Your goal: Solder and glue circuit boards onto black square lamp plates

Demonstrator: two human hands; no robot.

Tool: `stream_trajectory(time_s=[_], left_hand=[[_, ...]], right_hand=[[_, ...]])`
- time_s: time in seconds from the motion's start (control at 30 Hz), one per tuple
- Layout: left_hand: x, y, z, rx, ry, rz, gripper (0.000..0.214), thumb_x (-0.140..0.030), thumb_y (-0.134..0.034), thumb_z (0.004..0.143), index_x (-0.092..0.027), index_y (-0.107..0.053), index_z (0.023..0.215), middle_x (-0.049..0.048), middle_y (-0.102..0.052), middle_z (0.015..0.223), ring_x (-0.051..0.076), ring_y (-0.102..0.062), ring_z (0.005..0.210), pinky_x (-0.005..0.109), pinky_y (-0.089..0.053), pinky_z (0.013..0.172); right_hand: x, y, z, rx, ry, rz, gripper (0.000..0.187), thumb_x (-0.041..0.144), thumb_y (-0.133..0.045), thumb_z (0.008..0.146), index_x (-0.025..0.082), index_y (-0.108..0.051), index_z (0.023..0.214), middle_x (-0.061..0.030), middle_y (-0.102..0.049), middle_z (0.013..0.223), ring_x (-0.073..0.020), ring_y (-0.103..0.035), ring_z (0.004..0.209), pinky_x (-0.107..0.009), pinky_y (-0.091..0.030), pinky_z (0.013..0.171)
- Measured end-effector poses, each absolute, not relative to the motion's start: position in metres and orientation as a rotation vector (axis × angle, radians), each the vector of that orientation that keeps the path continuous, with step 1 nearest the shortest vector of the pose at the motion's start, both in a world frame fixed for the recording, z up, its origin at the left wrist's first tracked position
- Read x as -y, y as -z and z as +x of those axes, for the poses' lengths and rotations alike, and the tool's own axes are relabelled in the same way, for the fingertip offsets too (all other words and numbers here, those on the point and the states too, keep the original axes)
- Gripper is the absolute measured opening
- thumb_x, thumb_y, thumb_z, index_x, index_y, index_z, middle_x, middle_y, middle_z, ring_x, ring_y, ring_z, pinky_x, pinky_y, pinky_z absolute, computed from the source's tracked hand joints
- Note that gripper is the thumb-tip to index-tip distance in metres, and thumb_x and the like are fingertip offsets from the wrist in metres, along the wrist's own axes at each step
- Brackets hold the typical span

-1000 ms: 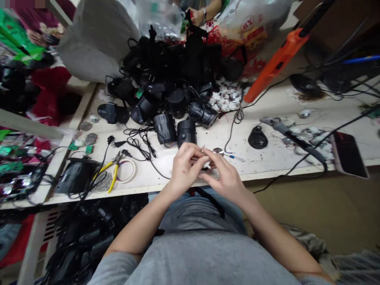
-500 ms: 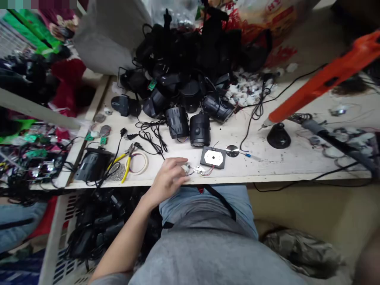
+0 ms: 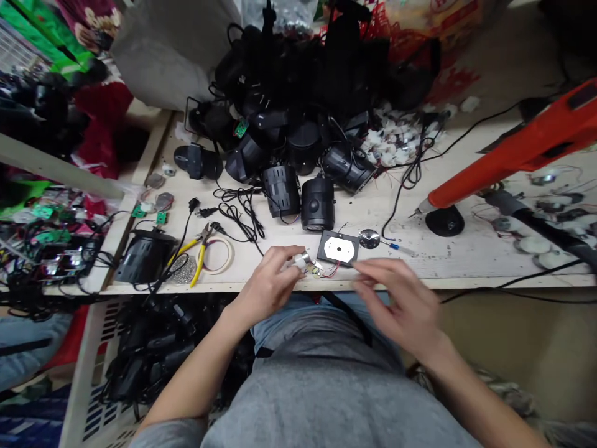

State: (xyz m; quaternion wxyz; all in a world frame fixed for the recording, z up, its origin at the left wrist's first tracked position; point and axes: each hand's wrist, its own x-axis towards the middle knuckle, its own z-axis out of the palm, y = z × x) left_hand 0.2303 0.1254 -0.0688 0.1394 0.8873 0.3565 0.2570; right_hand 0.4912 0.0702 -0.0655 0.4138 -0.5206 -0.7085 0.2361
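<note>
left hand [image 3: 268, 286]: fingers pinching small wired metal part [image 3: 310, 265]
right hand [image 3: 396, 305]: fingers loose, empty, near black square plate [image 3: 338, 247]

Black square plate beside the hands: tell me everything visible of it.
The black square plate lies flat and slightly skewed on the scuffed pale workbench, near its front edge. A white rounded panel with a small central hole fills its face. Thin red wires run near one corner; the right hand hovers just in front.

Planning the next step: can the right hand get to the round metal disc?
Probably yes: the right hand is free and close, its fingers just short of the disc, with nothing between them. The black plate sits beside the disc, not in the way.
</note>
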Motion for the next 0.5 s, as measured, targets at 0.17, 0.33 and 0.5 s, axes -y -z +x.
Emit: stream_trajectory(time_s=[0.17, 0.33, 0.5], left_hand=[[-0.123, 0.067, 0.252, -0.803, -0.812, 2.660, 0.015, -0.013, -0.051, 0.099, -0.020, -0.063, 0.104, 0.0104, -0.062, 0.132, 0.021, -0.058, 0.124, 0.037, -0.056, 0.100], [-0.133, 0.082, 0.265, -0.879, -1.014, 2.581, 0.013, -0.015, -0.055, 0.098, -0.021, -0.066, 0.101, 0.0099, -0.063, 0.133, 0.022, -0.059, 0.123, 0.040, -0.056, 0.101], [-0.142, 0.097, 0.271, -0.943, -0.958, 2.456, 0.008, -0.018, -0.059, 0.097, -0.017, -0.065, 0.093, 0.0141, -0.066, 0.125, 0.023, -0.061, 0.116, 0.041, -0.057, 0.097]], right_hand=[[-0.106, 0.077, 0.457, 1.533, -1.187, -1.146, 0.034, 0.036, -0.069, 0.090, 0.024, -0.063, 0.121, -0.0021, -0.069, 0.090, -0.0134, -0.066, 0.070, -0.026, -0.058, 0.059], [-0.117, 0.083, 0.471, 1.417, -1.076, -1.321, 0.027, 0.037, -0.073, 0.083, 0.021, -0.068, 0.104, 0.0020, -0.063, 0.073, -0.0111, -0.055, 0.059, -0.024, -0.047, 0.052], [-0.126, 0.089, 0.489, 1.555, -0.736, -1.485, 0.025, 0.034, -0.070, 0.084, 0.022, -0.069, 0.106, -0.0012, -0.068, 0.081, -0.0142, -0.060, 0.065, -0.027, -0.050, 0.058]])
